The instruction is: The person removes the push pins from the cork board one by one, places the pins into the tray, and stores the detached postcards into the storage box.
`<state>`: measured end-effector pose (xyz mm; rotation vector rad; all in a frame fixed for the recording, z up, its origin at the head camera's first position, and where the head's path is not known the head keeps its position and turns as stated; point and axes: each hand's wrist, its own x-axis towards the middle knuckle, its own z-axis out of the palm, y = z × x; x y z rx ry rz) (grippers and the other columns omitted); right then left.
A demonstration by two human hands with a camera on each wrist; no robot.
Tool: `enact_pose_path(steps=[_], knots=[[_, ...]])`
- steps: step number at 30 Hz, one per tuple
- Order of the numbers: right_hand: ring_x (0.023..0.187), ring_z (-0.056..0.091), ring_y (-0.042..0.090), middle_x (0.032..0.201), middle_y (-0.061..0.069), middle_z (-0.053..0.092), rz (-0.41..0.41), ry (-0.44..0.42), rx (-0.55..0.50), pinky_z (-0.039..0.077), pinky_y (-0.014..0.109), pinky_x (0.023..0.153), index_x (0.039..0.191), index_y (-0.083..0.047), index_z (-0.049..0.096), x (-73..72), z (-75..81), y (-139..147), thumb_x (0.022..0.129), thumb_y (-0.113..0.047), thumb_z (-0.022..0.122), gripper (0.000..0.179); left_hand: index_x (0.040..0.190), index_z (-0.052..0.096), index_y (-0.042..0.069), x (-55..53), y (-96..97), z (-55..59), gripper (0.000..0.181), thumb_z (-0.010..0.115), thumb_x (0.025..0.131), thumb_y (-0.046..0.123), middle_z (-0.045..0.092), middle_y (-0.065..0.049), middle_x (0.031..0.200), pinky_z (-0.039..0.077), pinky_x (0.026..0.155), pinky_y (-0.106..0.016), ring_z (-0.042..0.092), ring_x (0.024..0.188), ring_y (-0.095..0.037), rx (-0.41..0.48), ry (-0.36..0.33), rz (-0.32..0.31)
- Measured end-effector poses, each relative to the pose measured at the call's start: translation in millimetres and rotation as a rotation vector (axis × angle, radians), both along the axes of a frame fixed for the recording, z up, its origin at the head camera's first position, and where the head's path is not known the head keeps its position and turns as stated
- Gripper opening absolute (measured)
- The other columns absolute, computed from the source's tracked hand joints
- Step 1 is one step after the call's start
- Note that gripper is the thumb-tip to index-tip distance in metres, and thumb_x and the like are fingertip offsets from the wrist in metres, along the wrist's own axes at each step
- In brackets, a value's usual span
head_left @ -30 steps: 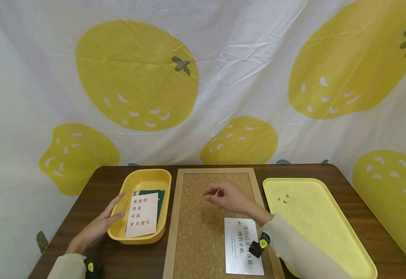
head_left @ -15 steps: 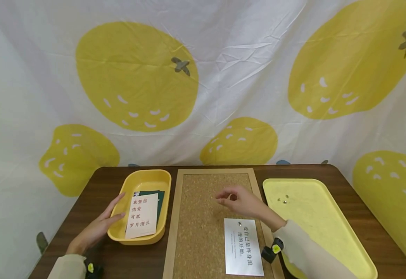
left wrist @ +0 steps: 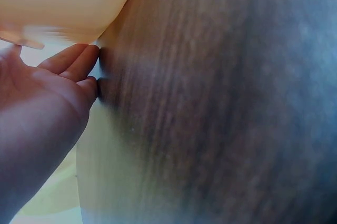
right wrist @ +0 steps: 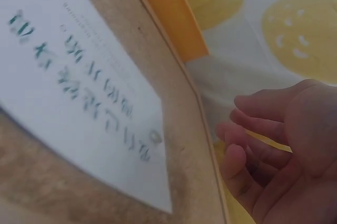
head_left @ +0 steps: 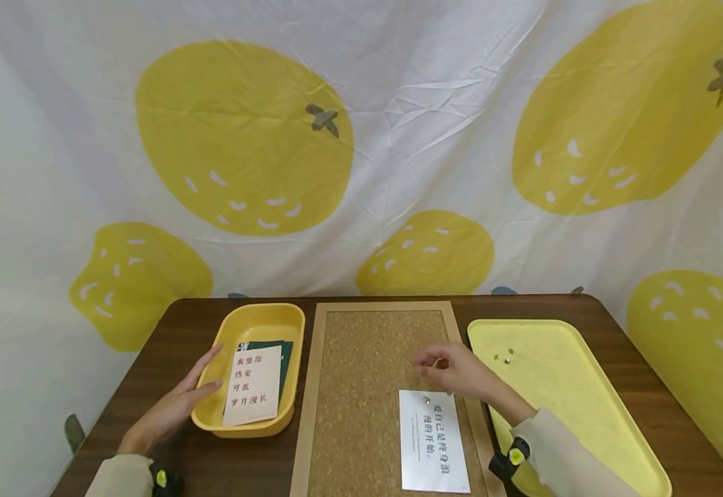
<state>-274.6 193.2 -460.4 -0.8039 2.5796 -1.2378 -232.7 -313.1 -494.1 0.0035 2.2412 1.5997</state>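
My left hand (head_left: pixel 175 407) is at the left side of a yellow plastic basin (head_left: pixel 295 386). Its thumb reaches over the rim, and the other fingers lie along the outer wall, low by the table in the left wrist view. Inside the basin a white card with red characters (head_left: pixel 252 383) lies on a dark green card (head_left: pixel 286 362). My right hand (head_left: pixel 460 369) hovers over the right side of a framed cork board (head_left: pixel 361 414), fingers loosely bent, with nothing visible between them. Below it, a white printed card (head_left: pixel 432 449) lies on the board with a metal pushpin (head_left: pixel 427 400) near its top edge.
A pale yellow tray (head_left: pixel 572 400) stands right of the board, partly under my right forearm. Several small metal pins (head_left: pixel 507 361) lie near its far left corner. A lemon-print curtain (head_left: pixel 398 138) hangs behind the dark wooden table (head_left: pixel 168 331).
My right hand has moved right and nearer, from the middle of the cork board toward its right edge above the white card. The left hand and basin have stayed put.
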Motion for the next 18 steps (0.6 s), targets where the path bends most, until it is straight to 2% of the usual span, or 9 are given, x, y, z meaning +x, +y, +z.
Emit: enact_pose_path(steps=[3, 8, 18], knots=[[0.057, 0.056, 0.010, 0.090, 0.008, 0.067, 0.002, -0.062, -0.005, 0.047, 0.023, 0.046, 0.108, 0.001, 0.071, 2.6, -6.5, 6.2, 0.094, -0.005, 0.063, 0.017, 0.159, 0.000, 0.038, 0.2, -0.1, -0.5, 0.074, 0.049, 0.104, 0.030, -0.018, -0.010, 0.165, 0.006, 0.117, -0.064, -0.007, 0.150, -0.039, 0.002, -0.006, 0.004], [0.058, 0.055, 0.008, 0.087, 0.003, 0.066, -0.009, -0.105, 0.009, 0.047, 0.022, 0.048, 0.106, -0.002, 0.071, 7.5, -16.9, 12.8, 0.094, -0.007, 0.064, 0.015, 0.159, -0.001, 0.039, 0.1, -0.5, -1.9, 0.075, 0.050, 0.104, 0.031, -0.018, -0.010, 0.165, 0.003, 0.117, -0.065, -0.008, 0.150, -0.039, -0.001, -0.018, 0.007], [0.052, 0.050, 0.004, 0.082, 0.001, 0.063, 0.009, -0.100, 0.003, 0.043, 0.018, 0.044, 0.105, -0.005, 0.072, 13.5, -33.7, 17.1, 0.091, -0.006, 0.068, 0.015, 0.159, 0.000, 0.038, -0.9, -0.7, -2.4, 0.074, 0.049, 0.104, 0.030, -0.017, -0.010, 0.165, 0.008, 0.118, -0.062, -0.005, 0.150, -0.037, 0.021, 0.001, 0.002]])
